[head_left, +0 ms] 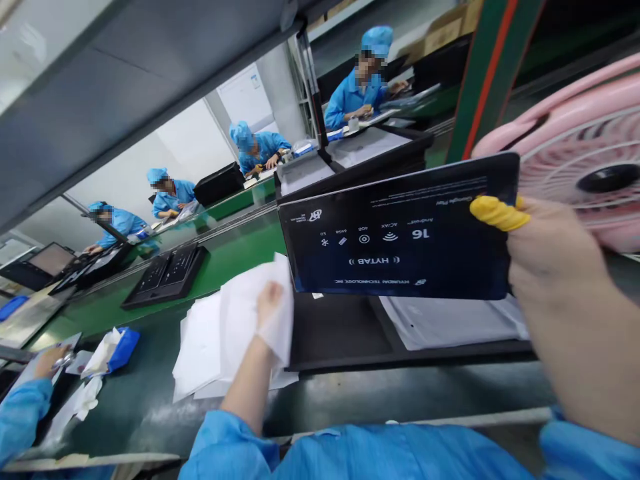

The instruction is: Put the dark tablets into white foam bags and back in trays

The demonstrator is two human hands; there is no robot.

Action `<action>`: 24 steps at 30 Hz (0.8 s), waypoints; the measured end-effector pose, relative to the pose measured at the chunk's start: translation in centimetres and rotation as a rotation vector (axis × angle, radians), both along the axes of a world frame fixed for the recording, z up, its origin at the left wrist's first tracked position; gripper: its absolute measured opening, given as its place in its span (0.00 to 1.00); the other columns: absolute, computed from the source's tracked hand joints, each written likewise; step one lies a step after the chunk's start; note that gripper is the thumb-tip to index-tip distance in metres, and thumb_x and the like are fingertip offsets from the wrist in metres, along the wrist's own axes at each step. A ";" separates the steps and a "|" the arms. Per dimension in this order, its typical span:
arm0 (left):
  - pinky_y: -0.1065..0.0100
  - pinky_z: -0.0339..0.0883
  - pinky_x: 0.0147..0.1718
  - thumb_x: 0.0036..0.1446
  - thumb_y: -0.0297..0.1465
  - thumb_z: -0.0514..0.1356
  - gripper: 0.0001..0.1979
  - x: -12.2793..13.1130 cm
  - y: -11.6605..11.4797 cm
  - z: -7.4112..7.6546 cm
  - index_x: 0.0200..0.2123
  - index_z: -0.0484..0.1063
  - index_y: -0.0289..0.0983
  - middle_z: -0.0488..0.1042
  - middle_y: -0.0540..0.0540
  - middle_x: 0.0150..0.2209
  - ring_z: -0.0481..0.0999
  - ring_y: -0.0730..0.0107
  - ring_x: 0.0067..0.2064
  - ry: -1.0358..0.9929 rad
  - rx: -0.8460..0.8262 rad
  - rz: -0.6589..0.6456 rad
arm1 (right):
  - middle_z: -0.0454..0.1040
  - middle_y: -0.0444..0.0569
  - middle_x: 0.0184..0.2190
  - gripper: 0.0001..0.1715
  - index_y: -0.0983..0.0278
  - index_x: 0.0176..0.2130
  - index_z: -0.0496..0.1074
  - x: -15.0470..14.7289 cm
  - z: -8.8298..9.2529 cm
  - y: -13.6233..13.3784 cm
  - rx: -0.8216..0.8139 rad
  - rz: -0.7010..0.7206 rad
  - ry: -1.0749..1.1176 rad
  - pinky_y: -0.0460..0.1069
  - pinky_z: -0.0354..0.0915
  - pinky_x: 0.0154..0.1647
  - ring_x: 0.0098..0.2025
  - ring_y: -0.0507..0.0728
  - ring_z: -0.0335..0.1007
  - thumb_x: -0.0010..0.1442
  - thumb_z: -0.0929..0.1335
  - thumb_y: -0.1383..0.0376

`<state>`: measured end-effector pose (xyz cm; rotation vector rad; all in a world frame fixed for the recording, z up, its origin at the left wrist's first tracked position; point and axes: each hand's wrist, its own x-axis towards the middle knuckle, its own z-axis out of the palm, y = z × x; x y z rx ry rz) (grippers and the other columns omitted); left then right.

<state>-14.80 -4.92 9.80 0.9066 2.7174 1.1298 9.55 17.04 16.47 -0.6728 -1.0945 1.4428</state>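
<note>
My right hand (540, 233), with yellow finger covers, grips a dark tablet (400, 233) by its right end. The tablet is raised and tilted; its printed face, with upside-down white text and icons, is towards me. To its left, my left hand (270, 303) is closed on a thin white sleeve (283, 333), which partly covers the fingers and wrist. Under that hand lies a stack of white sleeves (200, 347) on the dark green bench. Below the tablet is a black tray (340, 333) with wrapped flat items (455, 327) in its right part.
A pink fan (555, 113) stands close on the right. Another black tray (163, 277) with tablets lies on the green conveyor (250, 250). At the left, a co-worker's hand (50, 360) is near a blue-and-white packet (117, 350). Several people in blue sit across the line.
</note>
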 end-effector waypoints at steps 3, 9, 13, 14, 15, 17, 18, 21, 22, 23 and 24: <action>0.66 0.64 0.38 0.54 0.27 0.51 0.06 4.4 3.3 -3.2 0.27 0.65 0.36 0.71 0.45 0.29 0.71 0.67 0.33 -0.047 -0.113 -0.162 | 0.70 0.43 0.20 0.32 0.66 0.25 0.73 0.7 -0.9 -1.2 -0.179 -0.064 0.113 0.49 0.63 0.22 0.21 0.50 0.62 0.17 0.78 0.53; 0.65 0.63 0.42 0.57 0.30 0.52 0.06 7.8 4.8 -5.1 0.37 0.64 0.36 0.69 0.41 0.41 0.71 0.66 0.40 0.058 -0.311 -0.322 | 0.68 0.41 0.18 0.29 0.66 0.24 0.72 1.9 -2.5 -1.7 -0.188 -0.108 0.189 0.49 0.64 0.24 0.22 0.50 0.62 0.19 0.79 0.58; 0.63 0.61 0.41 0.56 0.38 0.53 0.12 7.4 4.8 -5.0 0.38 0.63 0.34 0.68 0.39 0.41 0.70 0.59 0.43 0.163 -0.522 -0.374 | 0.69 0.40 0.18 0.27 0.66 0.25 0.73 2.3 -3.7 -2.0 -0.232 -0.130 0.209 0.47 0.64 0.26 0.23 0.50 0.62 0.20 0.79 0.61; 0.62 0.61 0.42 0.57 0.39 0.53 0.14 7.1 4.8 -5.0 0.39 0.63 0.34 0.69 0.38 0.41 0.70 0.58 0.44 0.191 -0.550 -0.363 | 0.69 0.40 0.19 0.26 0.66 0.24 0.73 2.5 -4.0 -2.1 -0.230 -0.133 0.206 0.46 0.64 0.26 0.24 0.49 0.62 0.20 0.79 0.62; 0.62 0.61 0.42 0.58 0.39 0.51 0.14 6.7 4.7 -5.1 0.39 0.63 0.33 0.69 0.38 0.41 0.70 0.57 0.44 0.213 -0.577 -0.345 | 0.68 0.40 0.19 0.25 0.66 0.23 0.73 2.7 -4.3 -2.2 -0.225 -0.131 0.205 0.46 0.63 0.26 0.24 0.49 0.61 0.20 0.79 0.62; 0.61 0.61 0.41 0.59 0.39 0.49 0.14 6.2 4.5 -5.1 0.39 0.63 0.33 0.69 0.38 0.40 0.70 0.56 0.45 0.241 -0.608 -0.303 | 0.68 0.39 0.19 0.23 0.66 0.22 0.72 3.0 -4.9 -2.4 -0.210 -0.103 0.185 0.46 0.62 0.27 0.24 0.49 0.60 0.22 0.79 0.62; 0.61 0.61 0.41 0.60 0.37 0.48 0.13 6.0 4.4 -5.2 0.39 0.63 0.33 0.70 0.38 0.40 0.70 0.56 0.45 0.243 -0.608 -0.278 | 0.69 0.39 0.19 0.22 0.65 0.23 0.72 3.2 -5.2 -2.6 -0.198 -0.086 0.163 0.46 0.62 0.28 0.24 0.49 0.60 0.23 0.78 0.62; 0.60 0.62 0.41 0.59 0.32 0.46 0.10 5.6 4.2 -5.2 0.35 0.64 0.35 0.72 0.39 0.37 0.71 0.58 0.43 0.191 -0.530 -0.180 | 0.70 0.39 0.22 0.19 0.64 0.25 0.73 3.5 -5.8 -3.1 -0.097 -0.032 0.052 0.46 0.62 0.31 0.25 0.49 0.61 0.29 0.77 0.60; 0.60 0.63 0.41 0.59 0.31 0.46 0.10 5.4 4.0 -5.3 0.33 0.64 0.35 0.72 0.40 0.35 0.72 0.59 0.41 0.160 -0.474 -0.137 | 0.70 0.39 0.21 0.18 0.63 0.24 0.73 3.5 -5.8 -3.3 -0.033 -0.014 0.010 0.46 0.62 0.31 0.25 0.49 0.61 0.31 0.77 0.59; 0.60 0.63 0.41 0.58 0.30 0.46 0.10 5.2 3.8 -5.3 0.31 0.64 0.36 0.73 0.42 0.33 0.73 0.60 0.39 0.130 -0.405 -0.099 | 0.69 0.39 0.21 0.16 0.63 0.23 0.73 3.5 -5.9 -3.6 0.037 -0.001 -0.031 0.46 0.62 0.30 0.25 0.49 0.61 0.34 0.76 0.58; 0.60 0.65 0.40 0.58 0.31 0.45 0.10 4.9 3.6 -5.4 0.30 0.64 0.37 0.72 0.43 0.31 0.73 0.61 0.37 0.106 -0.333 -0.074 | 0.69 0.40 0.20 0.15 0.63 0.22 0.72 3.3 -5.9 -3.8 0.109 0.014 -0.070 0.46 0.62 0.28 0.24 0.50 0.61 0.36 0.75 0.57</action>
